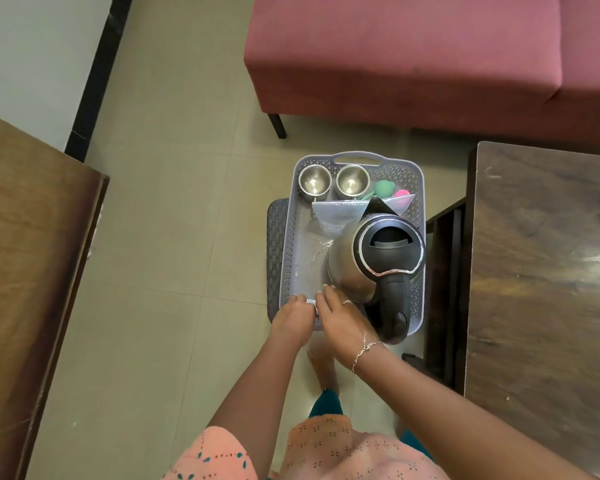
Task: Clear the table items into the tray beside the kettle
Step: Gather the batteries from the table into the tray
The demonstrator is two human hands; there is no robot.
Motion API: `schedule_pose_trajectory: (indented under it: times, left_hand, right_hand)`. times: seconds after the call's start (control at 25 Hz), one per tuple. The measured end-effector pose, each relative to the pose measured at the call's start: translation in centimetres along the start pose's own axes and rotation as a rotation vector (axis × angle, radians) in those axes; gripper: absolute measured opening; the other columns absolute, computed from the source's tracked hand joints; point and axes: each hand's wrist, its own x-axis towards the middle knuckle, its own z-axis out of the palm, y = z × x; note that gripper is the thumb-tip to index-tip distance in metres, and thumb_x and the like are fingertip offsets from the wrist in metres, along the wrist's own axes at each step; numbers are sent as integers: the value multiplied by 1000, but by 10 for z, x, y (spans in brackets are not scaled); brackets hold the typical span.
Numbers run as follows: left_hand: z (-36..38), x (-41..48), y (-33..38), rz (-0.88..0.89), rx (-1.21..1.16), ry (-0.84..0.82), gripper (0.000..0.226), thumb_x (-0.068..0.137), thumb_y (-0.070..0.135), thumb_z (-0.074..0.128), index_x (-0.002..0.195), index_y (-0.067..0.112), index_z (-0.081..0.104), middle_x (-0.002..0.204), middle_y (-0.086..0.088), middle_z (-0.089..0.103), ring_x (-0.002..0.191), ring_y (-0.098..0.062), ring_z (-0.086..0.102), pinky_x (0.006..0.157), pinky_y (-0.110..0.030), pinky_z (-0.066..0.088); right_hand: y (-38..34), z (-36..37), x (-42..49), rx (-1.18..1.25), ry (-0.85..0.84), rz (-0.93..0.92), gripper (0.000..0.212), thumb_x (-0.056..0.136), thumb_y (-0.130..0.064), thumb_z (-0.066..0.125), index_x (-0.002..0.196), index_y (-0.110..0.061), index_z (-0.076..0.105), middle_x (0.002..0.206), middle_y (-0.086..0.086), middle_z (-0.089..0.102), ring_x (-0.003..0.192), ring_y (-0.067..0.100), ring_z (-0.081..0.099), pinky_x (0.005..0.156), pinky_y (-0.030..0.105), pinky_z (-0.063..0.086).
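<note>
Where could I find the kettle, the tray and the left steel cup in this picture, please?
kettle (390, 244): head view, on its black lid.
tray (291, 244): head view, on its latticed left wall.
left steel cup (314, 181): head view, on its shiny inner bottom.

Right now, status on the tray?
Left hand curled at tray near rim, grip unclear; right hand open beside kettle. Cups, pouch in tray. Nothing blocking.

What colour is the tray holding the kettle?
The tray is pale grey with lattice walls; head view.
</note>
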Motion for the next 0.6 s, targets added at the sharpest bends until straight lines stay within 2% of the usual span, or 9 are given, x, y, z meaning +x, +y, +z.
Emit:
schedule_pose_trajectory:
  times: [0.04, 0.08, 0.16, 0.24, 0.28, 0.36, 0.44, 0.52, 0.6]
  left_hand:
    - [1, 1, 0, -15, -50, -4, 37, 93, 10, 43, 129, 8, 46, 129, -14, 48, 121, -30, 47, 98, -39, 41]
    - [2, 1, 0, -31, -87, -4, 42, 94, 12, 41, 135, 10, 40, 134, -13, 46, 125, -28, 46, 102, -39, 40]
    - [5, 0, 2, -36, -82, 46, 44, 95, 16, 37, 139, 12, 33, 139, -10, 44, 127, -25, 45, 106, -38, 38]
    - [0, -6, 5, -21, -14, 107, 42, 94, 12, 38, 135, 12, 35, 134, -10, 49, 122, -26, 50, 101, -39, 42]
    - [-7, -11, 7, -17, 19, 129, 45, 92, 8, 39, 136, 10, 33, 132, -12, 50, 118, -29, 51, 96, -41, 45]
    - [-26, -23, 9, -17, 81, 244, 62, 88, 1, 41, 144, 9, 17, 136, -16, 45, 120, -32, 48, 93, -42, 46]
    - [-49, -39, 12, -25, 76, 444, 69, 89, 1, 39, 147, 8, 4, 148, -15, 32, 136, -34, 30, 102, -40, 41]
    - [-73, -57, 22, -1, 21, 628, 61, 95, 10, 36, 147, 5, 5, 154, -16, 21, 144, -34, 12, 112, -41, 27]
    - [-92, -78, 42, 53, -3, 767, 59, 97, 20, 38, 146, 2, 11, 154, -18, 18, 145, -34, 6, 117, -43, 16]
  right_hand:
    - [-4, -10, -8, -2, 25, -24, 55, 91, -1, 34, 143, 4, 16, 153, 22, 13, 142, 31, 14, 115, 37, 16]
    - [-10, -22, -17, 4, 105, -78, 53, 89, 1, 32, 142, 6, 22, 151, 25, 19, 142, 33, 18, 115, 37, 19]
    - [-17, -43, -31, -60, 337, -202, 51, 81, -2, 29, 126, 6, 50, 133, 27, 50, 127, 36, 47, 105, 38, 42]
    - [-14, -64, -39, -136, 527, -244, 51, 76, -5, 29, 114, 4, 63, 119, 23, 63, 112, 35, 60, 92, 43, 51]
    - [-11, -76, -44, -152, 574, -231, 51, 75, -5, 29, 114, 5, 62, 119, 24, 62, 112, 37, 59, 92, 47, 51]
    - [3, -96, -54, -176, 648, -167, 50, 75, 0, 34, 117, 7, 59, 122, 28, 59, 114, 41, 57, 95, 51, 47]
    - [24, -108, -67, -187, 655, -72, 44, 80, 2, 50, 123, 7, 55, 129, 29, 53, 120, 43, 50, 101, 52, 40]
    - [46, -115, -84, -137, 632, 11, 51, 82, -5, 63, 129, 6, 48, 136, 30, 45, 127, 46, 41, 106, 54, 32]
    - [71, -117, -106, -106, 654, 62, 55, 83, -10, 65, 131, 6, 45, 139, 31, 41, 129, 48, 38, 107, 56, 29]
